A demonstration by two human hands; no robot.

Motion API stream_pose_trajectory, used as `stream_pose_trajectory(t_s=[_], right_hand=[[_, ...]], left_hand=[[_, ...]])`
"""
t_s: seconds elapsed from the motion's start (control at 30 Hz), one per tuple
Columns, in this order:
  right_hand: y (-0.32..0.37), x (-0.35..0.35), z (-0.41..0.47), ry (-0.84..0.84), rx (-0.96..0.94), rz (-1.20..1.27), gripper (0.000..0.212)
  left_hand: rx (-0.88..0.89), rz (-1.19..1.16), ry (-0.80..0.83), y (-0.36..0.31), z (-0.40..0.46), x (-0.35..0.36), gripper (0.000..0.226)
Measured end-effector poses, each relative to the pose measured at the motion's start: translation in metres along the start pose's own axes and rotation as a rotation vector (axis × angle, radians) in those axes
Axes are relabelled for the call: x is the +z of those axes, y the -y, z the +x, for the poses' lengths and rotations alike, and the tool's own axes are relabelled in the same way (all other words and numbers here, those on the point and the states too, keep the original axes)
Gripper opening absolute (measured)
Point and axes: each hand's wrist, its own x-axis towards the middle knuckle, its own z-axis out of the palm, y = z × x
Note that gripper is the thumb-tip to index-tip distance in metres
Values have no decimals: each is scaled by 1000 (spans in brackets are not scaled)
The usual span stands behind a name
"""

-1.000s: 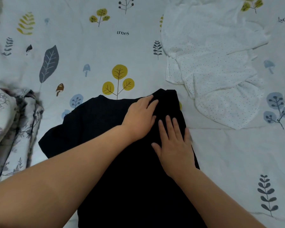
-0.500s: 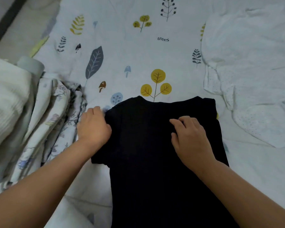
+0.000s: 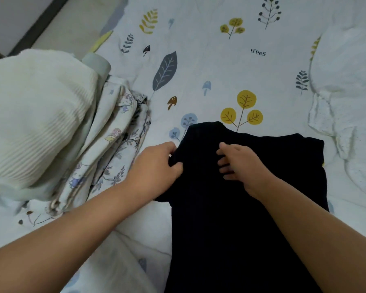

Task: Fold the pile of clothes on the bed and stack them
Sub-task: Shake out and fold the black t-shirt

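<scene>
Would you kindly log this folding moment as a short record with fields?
surface: bed sheet printed with leaves and trees
garment in work: black top, lying flat
left hand: pinches the top's left edge
right hand: fingers curled, resting on the top
left side: stack of folded clothes
right side: white dotted garment, unfolded

Both bare forearms are stretched forward from the near edge of the bed, converging toward its middle. The left hand point(image 3: 156, 163) is seen knuckles up, its fingers curled and its thumb closed against them, with a fold of the black garment point(image 3: 230, 218) pinched at its left shoulder edge. The right hand point(image 3: 240, 163) is held palm down just beside it, wrist slightly raised, fingers bent and spread, their tips laid on the same garment. The two hands are kept apart.
</scene>
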Motion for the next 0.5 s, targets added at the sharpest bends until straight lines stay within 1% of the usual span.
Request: stream_pose_trajectory(t_s=[0.03,0.07,0.1,0.13,0.17,0.2,0.23,0.3,0.37,0.4,0.43,0.47,0.5], right_hand=[[2,-2,-1,96,142,183,35],[2,-5,0,181,241,309,44],[0,-7,1,233,292,401,51],[-3,-10,2,240,307,457,55],[-6,-12,5,208,304,474,55],[-11,-16,7,144,293,438,52],[-15,-19,8,74,279,354,46],[-21,-27,8,-1,264,158,37],[-26,-34,5,20,264,12,35],[-28,-35,2,46,269,-49,36],[-30,-35,-2,72,274,-96,37],[-31,-34,-5,92,275,-132,39],[-34,-33,-7,100,264,-170,42]], left_hand=[[45,-44,50,-11,-10,4,13],[97,-111,156,-21,-20,8,14],[140,-199,308,-31,-28,13,11],[170,-297,474,-40,-34,17,11],[198,-369,598,-45,-37,22,14],[220,-398,624,-46,-36,27,15],[219,-384,553,-43,-30,31,13],[139,-291,305,-34,-11,38,13],[18,-183,118,-26,10,43,15],[-16,-147,54,-23,21,45,17],[-17,-124,19,-22,31,49,21],[15,-109,19,-23,42,53,30],[67,-102,56,-27,51,58,42]])
